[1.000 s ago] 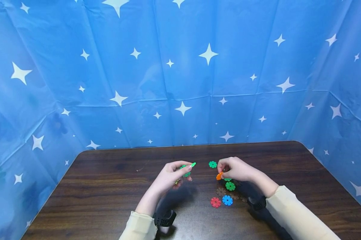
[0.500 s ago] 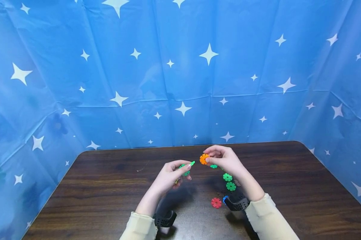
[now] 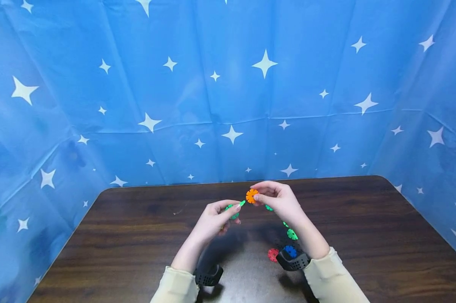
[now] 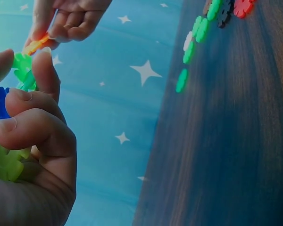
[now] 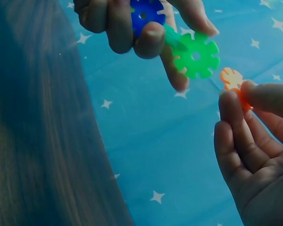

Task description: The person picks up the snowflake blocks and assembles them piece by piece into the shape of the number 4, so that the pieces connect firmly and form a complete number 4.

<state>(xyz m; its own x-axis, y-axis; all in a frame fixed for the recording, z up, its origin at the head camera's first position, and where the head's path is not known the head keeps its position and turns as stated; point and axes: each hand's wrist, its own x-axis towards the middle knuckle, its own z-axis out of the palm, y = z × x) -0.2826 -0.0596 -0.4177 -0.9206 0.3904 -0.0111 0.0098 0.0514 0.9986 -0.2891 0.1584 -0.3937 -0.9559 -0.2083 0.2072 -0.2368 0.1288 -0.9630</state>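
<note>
My left hand (image 3: 211, 221) holds a chain of notched discs above the table. In the right wrist view the chain shows a bright green disc (image 5: 204, 51) at its end, a teal piece (image 5: 170, 36) and a blue disc (image 5: 144, 14); a yellow-green disc (image 4: 6, 163) lies in the palm in the left wrist view. My right hand (image 3: 283, 202) pinches an orange disc (image 3: 252, 196) between thumb and fingers. In the right wrist view a small gap shows between the orange disc and the green one.
On the dark wooden table (image 3: 137, 235), a red disc (image 3: 273, 254), a blue disc (image 3: 290, 251) and green discs (image 3: 292, 234) lie below and beside my right forearm, which partly covers them. A blue curtain with white stars stands behind the table.
My right hand has lifted the orange disc from the loose discs and brought it up and left, close to the chain. My left hand has barely moved. The view has shifted slightly.
</note>
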